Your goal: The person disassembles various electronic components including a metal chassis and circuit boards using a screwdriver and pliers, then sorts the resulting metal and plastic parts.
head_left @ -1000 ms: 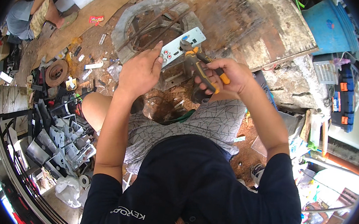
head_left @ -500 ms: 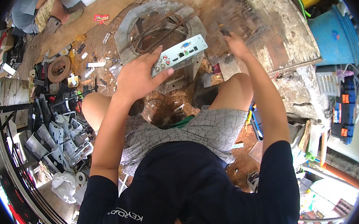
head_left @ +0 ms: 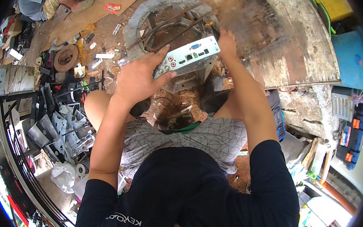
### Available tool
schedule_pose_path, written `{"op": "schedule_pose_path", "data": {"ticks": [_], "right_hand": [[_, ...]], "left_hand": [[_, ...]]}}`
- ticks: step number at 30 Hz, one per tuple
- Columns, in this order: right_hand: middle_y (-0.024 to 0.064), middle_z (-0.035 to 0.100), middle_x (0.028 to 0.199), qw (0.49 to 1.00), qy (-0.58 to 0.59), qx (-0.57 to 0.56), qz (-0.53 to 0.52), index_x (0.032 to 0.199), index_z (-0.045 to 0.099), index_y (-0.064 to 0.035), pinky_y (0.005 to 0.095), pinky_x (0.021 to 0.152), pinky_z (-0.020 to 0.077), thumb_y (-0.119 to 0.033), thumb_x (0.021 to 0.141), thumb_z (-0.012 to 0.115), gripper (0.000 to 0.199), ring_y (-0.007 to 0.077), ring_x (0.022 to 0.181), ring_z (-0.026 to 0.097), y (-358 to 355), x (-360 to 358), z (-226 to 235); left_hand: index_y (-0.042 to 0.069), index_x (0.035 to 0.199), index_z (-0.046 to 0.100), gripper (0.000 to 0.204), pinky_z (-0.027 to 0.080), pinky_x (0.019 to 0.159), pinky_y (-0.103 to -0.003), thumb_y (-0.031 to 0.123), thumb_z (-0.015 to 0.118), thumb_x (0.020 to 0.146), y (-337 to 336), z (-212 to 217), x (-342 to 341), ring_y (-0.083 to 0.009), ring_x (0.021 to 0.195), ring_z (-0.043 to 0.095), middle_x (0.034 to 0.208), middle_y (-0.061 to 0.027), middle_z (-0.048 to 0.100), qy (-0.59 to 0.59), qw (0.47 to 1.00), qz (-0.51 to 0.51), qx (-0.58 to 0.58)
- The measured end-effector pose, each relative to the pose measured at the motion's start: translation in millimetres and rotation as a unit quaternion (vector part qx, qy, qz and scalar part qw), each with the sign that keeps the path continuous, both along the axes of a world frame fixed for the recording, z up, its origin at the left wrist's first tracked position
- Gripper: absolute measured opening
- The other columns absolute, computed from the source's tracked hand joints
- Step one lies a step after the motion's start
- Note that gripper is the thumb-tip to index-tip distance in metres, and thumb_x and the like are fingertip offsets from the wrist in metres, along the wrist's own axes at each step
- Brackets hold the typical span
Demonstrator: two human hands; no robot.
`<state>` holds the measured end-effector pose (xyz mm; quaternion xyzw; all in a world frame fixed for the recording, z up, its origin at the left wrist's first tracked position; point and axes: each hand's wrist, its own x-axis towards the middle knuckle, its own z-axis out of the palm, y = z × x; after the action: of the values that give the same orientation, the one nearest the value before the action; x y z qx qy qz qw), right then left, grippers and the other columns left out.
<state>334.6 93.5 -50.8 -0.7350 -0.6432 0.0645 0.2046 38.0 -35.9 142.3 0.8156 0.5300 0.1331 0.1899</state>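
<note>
My left hand [head_left: 139, 78] grips the near left end of a flat metal electronics box [head_left: 201, 54], thumb in front and fingers over the top. Facing me is its panel with a blue video port, red and metal round sockets and small slots. The box rests at the near side of a grey ring-shaped stand [head_left: 134, 22] with rusty bars across it. Just beyond the box's right end is my right hand [head_left: 227, 44], fingers curled around a small dark-and-orange tool [head_left: 212, 26]. The tool's kind and its tip cannot be made out.
A worn wooden board [head_left: 310, 51] lies to the right, with a blue tub [head_left: 354, 59] behind. Metal scrap [head_left: 63, 127] is heaped at left, near a rusty disc [head_left: 66, 58]. Another person [head_left: 39, 0] sits at far left. Small litter dots the ground.
My right hand has moved left from over the board to the box's far right end, bringing the tool with it. My left hand keeps its hold on the box. The view has shifted slightly.
</note>
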Motion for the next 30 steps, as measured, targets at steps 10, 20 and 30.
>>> {"op": "schedule_pose_path", "data": {"ticks": [10,20,30], "right_hand": [[0.0060,0.065,0.095,0.866,-0.065,0.156,0.471,0.099,0.066,-0.0112,0.0393,0.081,0.0505,-0.021,0.085,0.066,0.017,0.0274,0.090,0.061,-76,-36,218],[0.0071,0.060,0.086,0.790,-0.282,0.043,0.543,0.087,0.061,-0.0080,0.0398,0.075,0.0521,-0.022,0.088,0.060,0.014,0.0271,0.088,0.061,-69,-79,238],[0.0077,0.061,0.087,0.752,-0.312,0.005,0.580,0.081,0.061,-0.0069,0.0394,0.075,0.0511,-0.017,0.080,0.064,0.010,0.0262,0.086,0.063,-67,-86,251]], "left_hand": [[0.010,0.137,0.054,0.064,0.053,0.083,-0.043,0.046,0.067,0.085,1,-13,-3,-0.0369,0.099,0.065,0.114,-0.0195,0.067,-0.007,0.999,-0.010,0.044],[0.010,0.138,0.051,0.067,0.054,0.084,-0.044,0.053,0.059,0.087,-7,-2,-8,-0.0335,0.099,0.066,0.110,-0.0167,0.067,0.011,1.000,-0.011,0.012],[0.011,0.138,0.051,0.064,0.054,0.083,-0.044,0.050,0.059,0.088,-11,-3,-16,-0.0331,0.098,0.067,0.107,-0.0139,0.068,-0.010,1.000,-0.019,-0.003]]}}
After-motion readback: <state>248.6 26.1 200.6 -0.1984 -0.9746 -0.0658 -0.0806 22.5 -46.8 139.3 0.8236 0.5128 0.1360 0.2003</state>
